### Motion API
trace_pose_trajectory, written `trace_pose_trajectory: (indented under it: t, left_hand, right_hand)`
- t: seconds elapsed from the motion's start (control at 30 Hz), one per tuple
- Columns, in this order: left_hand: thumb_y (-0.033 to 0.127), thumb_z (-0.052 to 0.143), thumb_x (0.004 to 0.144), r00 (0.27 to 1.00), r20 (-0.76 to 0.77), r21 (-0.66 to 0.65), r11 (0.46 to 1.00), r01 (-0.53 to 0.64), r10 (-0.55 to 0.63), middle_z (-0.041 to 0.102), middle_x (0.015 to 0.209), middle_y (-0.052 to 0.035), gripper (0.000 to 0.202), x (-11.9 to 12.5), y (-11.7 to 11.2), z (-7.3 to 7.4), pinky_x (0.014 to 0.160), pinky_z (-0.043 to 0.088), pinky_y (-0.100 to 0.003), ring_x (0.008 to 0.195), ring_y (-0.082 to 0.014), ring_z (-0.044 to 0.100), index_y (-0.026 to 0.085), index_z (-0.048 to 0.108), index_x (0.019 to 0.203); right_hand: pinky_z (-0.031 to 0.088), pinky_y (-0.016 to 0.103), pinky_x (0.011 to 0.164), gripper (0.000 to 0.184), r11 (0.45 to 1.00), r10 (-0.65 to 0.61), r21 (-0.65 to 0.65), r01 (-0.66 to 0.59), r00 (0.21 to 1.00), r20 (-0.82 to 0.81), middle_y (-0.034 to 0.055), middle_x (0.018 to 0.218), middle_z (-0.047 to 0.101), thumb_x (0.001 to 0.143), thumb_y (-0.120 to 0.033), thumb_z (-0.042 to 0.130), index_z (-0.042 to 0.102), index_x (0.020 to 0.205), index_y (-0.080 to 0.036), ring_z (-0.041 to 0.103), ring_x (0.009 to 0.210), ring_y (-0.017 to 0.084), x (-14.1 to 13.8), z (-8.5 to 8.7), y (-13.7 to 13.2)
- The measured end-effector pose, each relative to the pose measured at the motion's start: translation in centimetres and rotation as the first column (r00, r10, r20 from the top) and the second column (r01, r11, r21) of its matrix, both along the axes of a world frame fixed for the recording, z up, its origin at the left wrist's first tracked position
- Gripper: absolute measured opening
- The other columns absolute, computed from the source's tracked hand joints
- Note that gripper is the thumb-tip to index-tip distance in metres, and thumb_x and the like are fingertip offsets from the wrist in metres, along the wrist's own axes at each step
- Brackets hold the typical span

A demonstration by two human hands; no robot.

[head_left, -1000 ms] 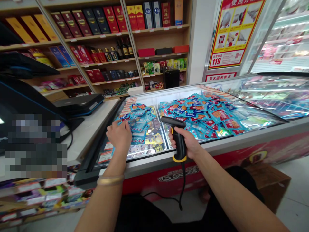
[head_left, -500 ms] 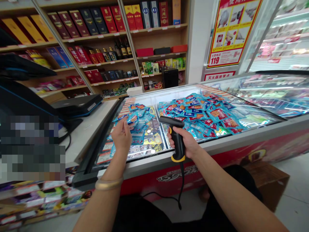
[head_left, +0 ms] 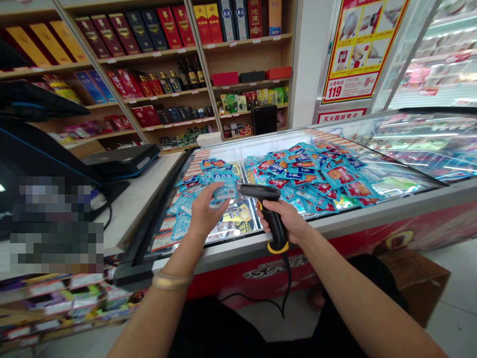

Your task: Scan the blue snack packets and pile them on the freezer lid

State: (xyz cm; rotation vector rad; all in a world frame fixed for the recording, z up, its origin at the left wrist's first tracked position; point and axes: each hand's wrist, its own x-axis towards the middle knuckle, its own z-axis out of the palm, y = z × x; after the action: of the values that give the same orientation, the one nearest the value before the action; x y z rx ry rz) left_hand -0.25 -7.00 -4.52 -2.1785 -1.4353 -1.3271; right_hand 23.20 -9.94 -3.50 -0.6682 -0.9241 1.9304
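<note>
We pinch one packet (head_left: 226, 191) in the fingertips of our left hand (head_left: 206, 214). It is small, flat, blue and glossy. It sits just above the glass top of the freezer (head_left: 335, 224), just left of the scanner (head_left: 271, 211) head, nearly touching it.

Our right hand (head_left: 288, 222) wraps fully around the scanner's black grip, which has a yellow ring at its base. The cable (head_left: 287, 291) hangs down the freezer's red front.

On the glass there is a thin scatter of packets (head_left: 194, 186) to the left and a dense heap (head_left: 316, 171) to the right, blue and red. A strip of glass shows along the grey front rim under our hands.

The white counter (head_left: 141, 196) butts against the freezer's left edge. Wooden shelves (head_left: 242, 47) of boxes stand behind.
</note>
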Motion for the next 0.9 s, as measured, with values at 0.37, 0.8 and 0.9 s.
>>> trace_pose_trajectory:
  t: [0.37,0.8,0.9]
  left_hand:
    - [0.032,0.068,0.081,0.999,0.051,-0.021,1.0,-0.001,0.002,0.071,0.113,-0.0076,0.039,0.1,0.1,-0.2,0.078,0.06,-0.033,0.094,-0.0201,0.069,0.02,0.062,0.118]
    - [0.035,0.068,0.082,0.985,0.107,-0.023,0.99,0.141,-0.138,0.069,0.116,-0.0091,0.041,6.1,1.9,2.6,0.08,0.06,-0.031,0.101,-0.0207,0.069,0.02,0.061,0.119]
    - [0.034,0.069,0.082,0.969,0.102,-0.03,0.973,0.231,-0.226,0.069,0.117,-0.01,0.041,10.4,3.7,3.4,0.081,0.06,-0.031,0.103,-0.021,0.068,0.02,0.06,0.119]
  right_hand:
    - [0.044,0.021,0.043,0.034,1.0,0.01,-0.023,-0.009,0.998,0.057,-0.001,0.065,0.06,0.067,-0.042,0.081,0.061,0.075,-0.015,0.052,0.048,0.008,0.0,0.0,0.3]
    - [0.042,0.021,0.046,0.032,0.983,-0.184,-0.004,0.186,0.967,-0.174,-0.0012,0.067,0.06,0.068,-0.041,0.078,0.062,0.082,-0.017,0.05,0.05,0.008,3.8,-0.2,1.0]
    - [0.042,0.022,0.046,0.03,0.964,-0.261,0.001,0.266,0.949,-0.178,-0.0011,0.067,0.059,0.069,-0.04,0.077,0.062,0.083,-0.018,0.049,0.051,0.009,6.9,-0.2,1.5]
